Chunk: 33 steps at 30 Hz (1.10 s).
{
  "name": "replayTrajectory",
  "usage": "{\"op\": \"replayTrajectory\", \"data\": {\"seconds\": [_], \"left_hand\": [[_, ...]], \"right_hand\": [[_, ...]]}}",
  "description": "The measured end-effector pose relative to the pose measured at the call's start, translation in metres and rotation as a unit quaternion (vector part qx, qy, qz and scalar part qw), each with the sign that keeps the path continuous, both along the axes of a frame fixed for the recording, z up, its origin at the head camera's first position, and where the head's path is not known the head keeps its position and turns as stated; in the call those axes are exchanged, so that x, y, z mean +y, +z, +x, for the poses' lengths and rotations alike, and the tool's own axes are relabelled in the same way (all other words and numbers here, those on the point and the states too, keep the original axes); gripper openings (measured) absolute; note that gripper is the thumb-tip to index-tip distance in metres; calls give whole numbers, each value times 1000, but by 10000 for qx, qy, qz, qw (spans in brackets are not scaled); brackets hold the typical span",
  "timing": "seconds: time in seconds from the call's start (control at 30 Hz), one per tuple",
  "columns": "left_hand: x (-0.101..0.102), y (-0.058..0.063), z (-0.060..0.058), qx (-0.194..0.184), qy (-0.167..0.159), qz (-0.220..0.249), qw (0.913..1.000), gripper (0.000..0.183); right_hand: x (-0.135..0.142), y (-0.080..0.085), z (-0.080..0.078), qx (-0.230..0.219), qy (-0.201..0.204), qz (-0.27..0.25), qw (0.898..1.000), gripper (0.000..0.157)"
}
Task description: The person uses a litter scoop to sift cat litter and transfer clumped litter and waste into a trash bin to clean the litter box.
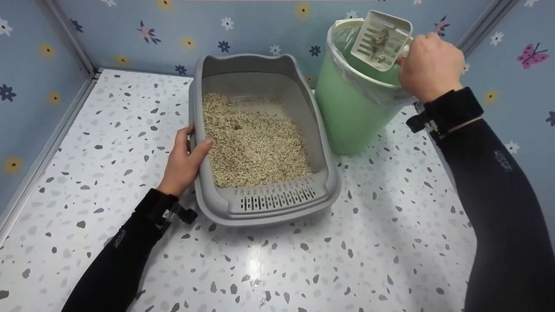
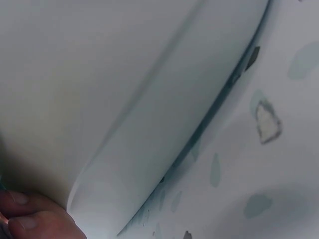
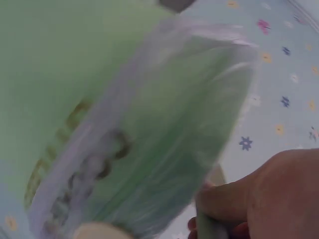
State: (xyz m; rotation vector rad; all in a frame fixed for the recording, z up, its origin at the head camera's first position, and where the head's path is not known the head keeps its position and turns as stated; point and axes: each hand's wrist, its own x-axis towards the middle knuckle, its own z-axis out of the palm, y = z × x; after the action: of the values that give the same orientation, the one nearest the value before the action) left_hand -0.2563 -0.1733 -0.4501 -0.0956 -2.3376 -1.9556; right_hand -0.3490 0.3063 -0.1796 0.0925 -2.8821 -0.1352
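Observation:
My right hand (image 1: 430, 66) grips the handle of a pale slotted litter scoop (image 1: 381, 41), tilted over the mouth of a green trash bin (image 1: 353, 112). Some greyish-brown clumps of litter (image 1: 379, 42) lie on its slots. In the right wrist view the fingers curl round the handle beside the bin's clear liner (image 3: 199, 119). On the left side of a grey litter box (image 1: 212, 190), my left hand (image 1: 184, 160) grips the rim, thumb over the top and fingers outside. Tan granular litter (image 1: 260, 147) covers much of the box floor, thinner toward the back.
The bin stands right against the box's right side. Blue flowered panels (image 1: 260, 26) rise behind and at both sides. Below is a white speckled floor (image 1: 269, 268). A slotted step (image 1: 277, 197) forms the near end of the box.

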Motion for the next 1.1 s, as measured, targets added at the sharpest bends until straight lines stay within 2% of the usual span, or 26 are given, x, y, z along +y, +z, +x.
{"op": "replayTrajectory", "data": {"seconds": [0.07, 0.13, 0.2, 0.27, 0.3, 0.37, 0.43, 0.5, 0.57, 0.63, 0.73, 0.8, 0.87, 0.93, 1.03, 1.1], "left_hand": [[0, 0, 1, 29, -26, -9, 10000, 83], [0, 0, 1, 74, -30, -8, 10000, 82], [0, 1, 2, 109, -26, -20, 9999, 81], [0, 1, 1, 113, -12, -16, 9999, 81], [-1, 1, 1, 103, 3, -21, 9999, 82], [-2, 1, 1, 75, 19, -65, 9999, 82], [-2, 2, 1, 60, 31, -73, 10000, 82], [-2, 2, 1, 56, 37, -82, 9999, 82], [-1, 2, 2, 58, 42, -82, 9999, 81], [0, 1, 2, 61, 50, -71, 9999, 81], [3, 2, 2, 47, 59, -72, 9999, 82], [4, 3, 1, 40, 58, -60, 10000, 83], [4, 4, 1, 32, 49, -70, 10000, 83], [3, 4, 1, 44, 48, -73, 10000, 84], [3, 3, 1, 80, 14, -84, 9999, 83], [3, 2, 1, 99, 10, -60, 9999, 82]], "right_hand": [[0, -5, 0, 314, 195, 653, 9972, 32], [0, -11, -1, 878, 553, 1279, 9864, 25], [1, -17, -2, 1619, 1052, 1841, 9638, 29], [2, -22, -4, 2287, 1532, 2316, 9331, 36], [3, -24, -4, 2529, 1714, 2587, 9164, 37], [3, -26, -6, 2808, 2007, 2931, 8916, 39], [2, -28, -7, 2836, 2134, 3208, 8781, 37], [1, -28, -7, 2781, 2144, 3364, 8738, 36], [-1, -26, -7, 2713, 2069, 3177, 8847, 36], [-2, -22, -5, 2626, 1848, 2754, 9061, 33], [-6, -13, 2, 2379, 1357, 1562, 9490, 26], [-11, -6, 12, 2181, 1001, 652, 9686, 27], [-21, 1, 24, 2080, 839, -119, 9744, 31], [-36, 5, 38, 2020, 870, -643, 9734, 37], [-65, 6, 55, 1858, 1186, -1071, 9695, 38], [-86, 1, 63, 1511, 1385, -1242, 9709, 38]]}}
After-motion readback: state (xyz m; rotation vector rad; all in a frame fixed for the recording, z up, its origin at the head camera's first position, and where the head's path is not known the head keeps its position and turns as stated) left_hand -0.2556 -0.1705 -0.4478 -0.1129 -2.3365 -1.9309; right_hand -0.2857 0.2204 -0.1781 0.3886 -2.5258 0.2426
